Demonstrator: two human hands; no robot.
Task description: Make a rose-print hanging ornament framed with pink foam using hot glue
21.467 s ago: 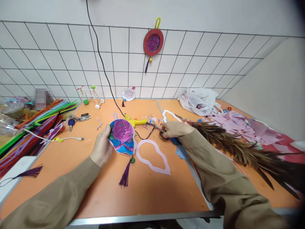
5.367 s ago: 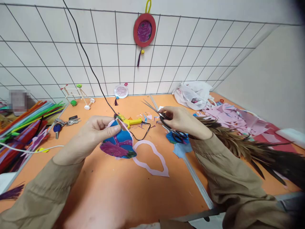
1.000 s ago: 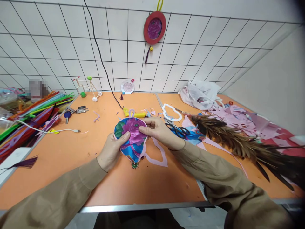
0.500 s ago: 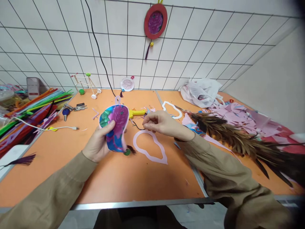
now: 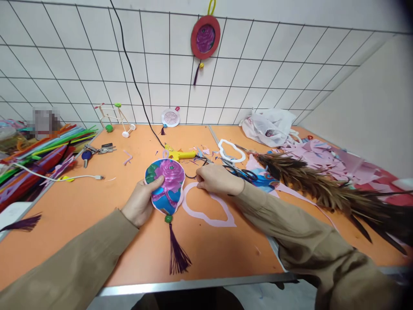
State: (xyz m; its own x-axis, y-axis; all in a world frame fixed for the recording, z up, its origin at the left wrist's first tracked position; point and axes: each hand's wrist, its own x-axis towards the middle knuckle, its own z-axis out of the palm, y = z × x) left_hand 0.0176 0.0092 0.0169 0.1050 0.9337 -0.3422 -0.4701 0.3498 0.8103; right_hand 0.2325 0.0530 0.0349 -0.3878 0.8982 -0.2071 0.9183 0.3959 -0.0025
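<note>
My left hand point(image 5: 142, 202) is closed on a flower-printed pendant point(image 5: 169, 183), thumb on its front. It has blue fabric, a large purple-pink rose, a pale pink edge and a small loop on top. Below it hang a green bead point(image 5: 168, 218) and a dark purple tassel point(image 5: 178, 254). My right hand point(image 5: 219, 178) is closed, fingertips pressed together at the upper edge of a flat pink cut-out frame point(image 5: 209, 218) lying on the table; what they pinch, if anything, is hidden. Behind the pendant lies a yellow glue gun point(image 5: 180, 155). Black-handled scissors point(image 5: 240, 172) lie beyond my right wrist.
A white outline frame point(image 5: 240, 158), brown feathers point(image 5: 300, 176), pink scraps point(image 5: 318, 157) and a white plastic bag point(image 5: 269, 129) are on the right. Pipe cleaners point(image 5: 38, 155), keys point(image 5: 100, 150) and a white cable point(image 5: 64, 175) lie left. A red-rimmed pendant point(image 5: 193, 38) hangs on the wall.
The pendant in my left hand has turned to face me and moved lower and right, its tassel now hanging free. My right hand has come down to the pink frame's upper edge.
</note>
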